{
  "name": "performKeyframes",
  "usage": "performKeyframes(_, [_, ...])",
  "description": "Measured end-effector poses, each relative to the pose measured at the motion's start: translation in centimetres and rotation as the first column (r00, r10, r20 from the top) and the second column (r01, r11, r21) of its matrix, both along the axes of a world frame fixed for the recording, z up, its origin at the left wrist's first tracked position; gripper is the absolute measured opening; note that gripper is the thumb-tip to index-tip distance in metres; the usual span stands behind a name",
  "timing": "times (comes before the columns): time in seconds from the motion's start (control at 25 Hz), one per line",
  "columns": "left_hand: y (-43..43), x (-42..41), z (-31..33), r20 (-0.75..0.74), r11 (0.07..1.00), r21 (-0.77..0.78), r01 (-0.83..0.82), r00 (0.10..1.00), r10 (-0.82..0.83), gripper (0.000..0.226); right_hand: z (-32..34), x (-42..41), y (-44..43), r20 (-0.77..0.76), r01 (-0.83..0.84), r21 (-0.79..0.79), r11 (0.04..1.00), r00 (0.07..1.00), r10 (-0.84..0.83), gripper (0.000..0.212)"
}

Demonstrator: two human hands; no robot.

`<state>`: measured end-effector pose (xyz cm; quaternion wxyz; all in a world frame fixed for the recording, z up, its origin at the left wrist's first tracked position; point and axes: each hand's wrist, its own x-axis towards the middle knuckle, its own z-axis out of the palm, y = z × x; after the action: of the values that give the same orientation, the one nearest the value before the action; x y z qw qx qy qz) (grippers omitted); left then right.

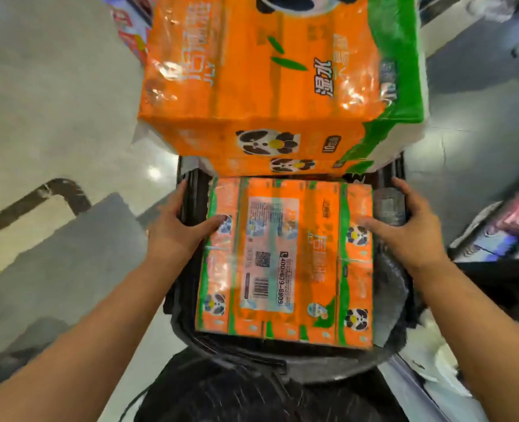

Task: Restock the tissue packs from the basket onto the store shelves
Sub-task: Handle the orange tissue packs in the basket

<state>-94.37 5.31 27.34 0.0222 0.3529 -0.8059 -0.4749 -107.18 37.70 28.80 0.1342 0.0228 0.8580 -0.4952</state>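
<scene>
Flat, rectangular tissue pack [285, 263] in glossy orange-and-green film, lying label-up inside a black basket [191, 193], with a barcode sticker and panda prints across the top. Clasped toward its far end from both sides: left hand [176, 229] with the thumb hooked over the top face and the fingers down between pack and basket wall, right hand [410, 229] gripping the opposite edge the same way. Over the basket's far end, a larger pack [267, 86], block-shaped in the same crinkled, shiny wrap, cut off by the upper frame. Basket's depth hidden beneath the pack. Crumpled grey plastic [389, 284] showing along the right side. Pale polished floor [54, 102] with glare spots at left. Shelving [501, 226] at right smeared by motion blur, goods unreadable. Small print on the label too soft to read.
</scene>
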Motion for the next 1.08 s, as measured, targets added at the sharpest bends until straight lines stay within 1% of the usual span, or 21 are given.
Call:
performKeyframes(0.12, [2.7,-10.1,0.4,-0.002,0.991,0.012,0.135,0.991,-0.135,0.096,0.2,-5.4,4.3,0.015,0.119,0.017,0.993,0.993,-0.119,0.095])
performKeyframes(0.24, [6.0,-19.6,0.0,-0.033,0.973,0.012,0.231,0.973,-0.23,0.093,0.2,-12.0,8.2,-0.017,0.196,0.029,0.98,0.98,-0.196,0.09])
performKeyframes(0.32, [8.8,-26.4,0.0,-0.042,0.965,-0.005,0.261,0.964,-0.261,0.092,0.4,-17.2,10.8,-0.011,0.237,0.046,0.97,0.972,-0.237,0.088])
performKeyframes(0.44, [12.3,-36.3,-0.1,0.002,0.953,0.005,0.302,0.953,-0.302,0.093,0.8,-24.9,14.2,0.025,0.316,0.053,0.947,0.948,-0.318,0.089])
performKeyframes(0.56, [14.7,-45.4,-0.4,0.022,0.923,-0.007,0.385,0.923,-0.385,0.096,1.4,-32.2,16.7,0.026,0.349,0.058,0.935,0.936,-0.351,0.088])
performKeyframes(0.72, [17.5,-58.6,-1.0,0.022,0.878,0.002,0.478,0.878,-0.478,0.095,1.5,-42.6,19.0,0.038,0.45,0.077,0.89,0.89,-0.454,0.087])
performKeyframes(0.8, [18.2,-64.9,-1.7,0.022,0.859,0.03,0.51,0.859,-0.511,0.096,0.7,-47.3,19.6,0.049,0.491,0.063,0.869,0.868,-0.494,0.089])
performKeyframes(0.88, [18.7,-71.5,-2.7,0.026,0.836,0.022,0.549,0.835,-0.549,0.098,-0.2,-52.3,20.2,0.04,0.532,0.073,0.844,0.844,-0.535,0.091])
performKeyframes(1.08, [20.2,-86.5,-3.9,0.024,0.795,0.054,0.604,0.795,-0.606,0.098,-2.6,-65.1,21.1,0.065,0.593,0.068,0.802,0.8,-0.597,0.088])
